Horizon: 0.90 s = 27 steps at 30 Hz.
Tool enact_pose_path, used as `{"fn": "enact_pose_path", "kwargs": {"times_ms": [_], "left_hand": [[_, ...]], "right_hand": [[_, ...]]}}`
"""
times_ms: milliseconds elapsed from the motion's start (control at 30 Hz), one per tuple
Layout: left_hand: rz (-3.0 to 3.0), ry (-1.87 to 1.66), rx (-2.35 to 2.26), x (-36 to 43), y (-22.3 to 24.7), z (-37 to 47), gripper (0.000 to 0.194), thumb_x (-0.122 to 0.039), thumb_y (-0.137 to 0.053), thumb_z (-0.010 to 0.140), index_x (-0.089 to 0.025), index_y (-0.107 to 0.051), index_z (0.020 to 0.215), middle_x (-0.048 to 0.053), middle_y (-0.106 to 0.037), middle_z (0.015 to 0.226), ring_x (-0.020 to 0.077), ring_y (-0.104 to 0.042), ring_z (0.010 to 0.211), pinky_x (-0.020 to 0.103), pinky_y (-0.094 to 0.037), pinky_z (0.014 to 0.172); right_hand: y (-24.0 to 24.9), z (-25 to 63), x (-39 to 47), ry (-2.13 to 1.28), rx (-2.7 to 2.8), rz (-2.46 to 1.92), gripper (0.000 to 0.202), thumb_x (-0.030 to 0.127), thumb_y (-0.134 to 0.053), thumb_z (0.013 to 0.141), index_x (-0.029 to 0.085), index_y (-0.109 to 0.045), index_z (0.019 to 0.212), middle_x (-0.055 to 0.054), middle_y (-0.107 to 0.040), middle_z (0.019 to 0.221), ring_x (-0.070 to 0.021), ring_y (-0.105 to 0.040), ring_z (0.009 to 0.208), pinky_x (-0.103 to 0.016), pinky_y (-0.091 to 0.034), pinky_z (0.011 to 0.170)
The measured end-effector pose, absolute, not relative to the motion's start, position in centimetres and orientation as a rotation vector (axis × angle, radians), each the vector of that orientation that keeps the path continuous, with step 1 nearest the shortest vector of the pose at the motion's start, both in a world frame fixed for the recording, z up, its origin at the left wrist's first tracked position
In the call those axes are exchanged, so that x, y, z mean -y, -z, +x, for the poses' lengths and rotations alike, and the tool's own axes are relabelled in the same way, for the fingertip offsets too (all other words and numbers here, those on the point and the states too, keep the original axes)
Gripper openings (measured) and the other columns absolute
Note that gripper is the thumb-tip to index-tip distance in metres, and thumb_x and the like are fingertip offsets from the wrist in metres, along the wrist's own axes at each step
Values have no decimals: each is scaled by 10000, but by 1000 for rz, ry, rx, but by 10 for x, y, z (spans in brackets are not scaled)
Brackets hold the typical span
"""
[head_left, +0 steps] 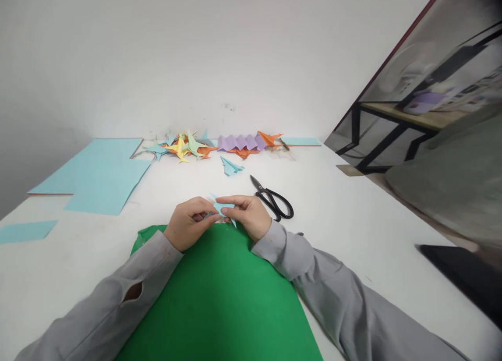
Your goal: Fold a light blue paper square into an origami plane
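Observation:
A small folded piece of light blue paper [223, 208] is between my two hands, over the far edge of a green sheet [231, 293]. My left hand [192, 221] pinches its left side with thumb and fingertips. On the right side, my right hand [248, 212] grips it between thumb and fingers, the index finger stretched along its top. Pointed corners of the paper stick out above and below the fingers; the rest is covered. Black-handled scissors [272, 198] lie just right of my right hand. Beyond my hands rests a folded blue paper plane [231, 166].
Along the wall lie several folded paper figures [182, 148], a pleated purple paper [237, 142] and an orange folded paper [270, 138]. Large blue sheets [105, 167] and a blue strip [27, 231] cover the left of the white table [353, 220]. A black flat object [458, 272] sits at the right edge.

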<state>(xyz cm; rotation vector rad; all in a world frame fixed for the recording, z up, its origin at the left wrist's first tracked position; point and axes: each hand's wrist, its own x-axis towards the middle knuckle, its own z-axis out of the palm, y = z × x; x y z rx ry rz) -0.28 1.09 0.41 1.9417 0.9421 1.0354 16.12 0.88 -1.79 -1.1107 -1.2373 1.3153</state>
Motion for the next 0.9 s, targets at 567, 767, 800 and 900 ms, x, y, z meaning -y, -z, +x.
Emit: {"fn": "enact_pose_path", "kwargs": {"times_ms": [567, 767, 800, 900], "left_hand": [[1204, -833, -1049, -12, -12, -2, 230, -275, -731, 541, -107, -608, 638, 34, -638, 500, 146, -614, 506, 248, -521, 491], [1108, -827, -1045, -12, -11, -2, 252, -268, -745, 526, -101, -586, 625, 44, -632, 490, 146, -612, 500, 251, -515, 489], [1094, -828, -1048, -12, -11, -2, 252, -263, -746, 525, -100, -581, 620, 45, -632, 490, 145, -611, 499, 248, -513, 488], [1057, -827, -1056, -11, -13, -2, 256, -250, -750, 518, -99, -563, 607, 42, -626, 482, 136, -605, 485, 235, -507, 476]], "right_hand": [[22, 167, -14, -1379, 1310, -1090, 397, 271, -724, 560, 119, -688, 925, 37, -530, 426, -69, -406, 394, -226, -302, 423], [23, 169, -15, -1427, 1322, -1081, 411, 286, -750, 541, 132, -691, 918, -11, -621, 527, -129, -548, 509, -264, -400, 504], [23, 169, -15, -1439, 1320, -1082, 414, 287, -751, 542, 132, -690, 921, -13, -627, 533, -134, -558, 518, -268, -409, 511], [21, 169, -14, -1473, 1297, -1078, 420, 283, -755, 536, 131, -688, 921, -20, -644, 551, -145, -582, 541, -277, -431, 534]]}}
